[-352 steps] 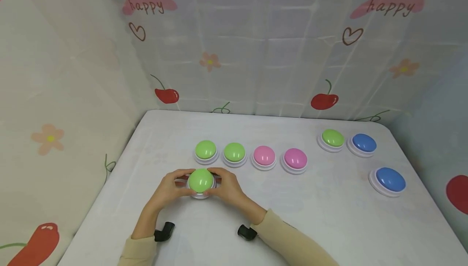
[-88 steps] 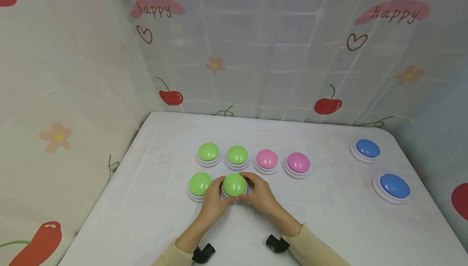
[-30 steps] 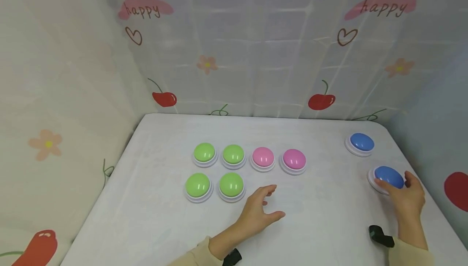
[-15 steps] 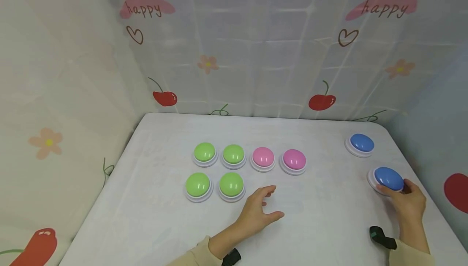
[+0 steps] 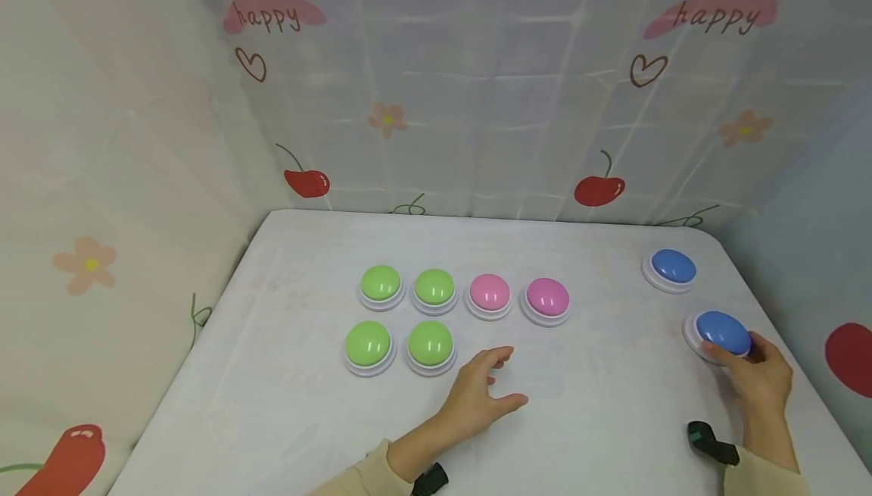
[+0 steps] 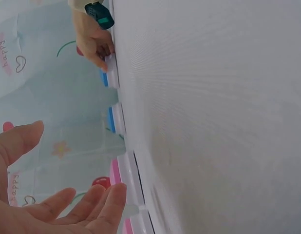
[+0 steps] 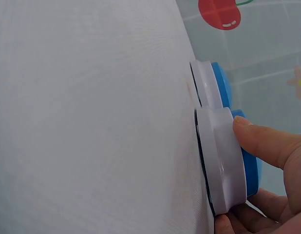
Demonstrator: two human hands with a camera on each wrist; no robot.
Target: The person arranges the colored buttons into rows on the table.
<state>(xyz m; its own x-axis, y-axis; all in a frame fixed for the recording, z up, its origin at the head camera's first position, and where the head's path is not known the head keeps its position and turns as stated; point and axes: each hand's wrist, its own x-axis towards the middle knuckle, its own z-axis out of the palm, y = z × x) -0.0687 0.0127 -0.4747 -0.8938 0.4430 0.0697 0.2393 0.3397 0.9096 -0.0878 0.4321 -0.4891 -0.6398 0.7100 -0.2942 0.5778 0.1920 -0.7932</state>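
My right hand [image 5: 763, 379] grips the nearer blue dome push button [image 5: 725, 332] at the table's right side. In the right wrist view its thumb lies on the dome's edge, with the other fingers at the opposite side of the white base [image 7: 221, 161]. The base sits on the cloth. My left hand [image 5: 477, 397] is held over the middle of the table, fingers apart and holding nothing. To its left are two green push buttons, one [image 5: 368, 344] beside the other [image 5: 431, 344]. The left wrist view shows pink buttons [image 6: 115, 173] past its fingertips.
Behind stands a row of two green buttons [image 5: 381, 284], a pink one [image 5: 490, 293] and a darker pink one [image 5: 548, 297]. Another blue button [image 5: 674, 266] is at the back right. Printed curtains border the white table [image 5: 586, 435] at the back and sides.
A green button from the back right now stands in the front row, released by both hands. My right hand has moved right to the nearer blue button. Over the last half second little moved.
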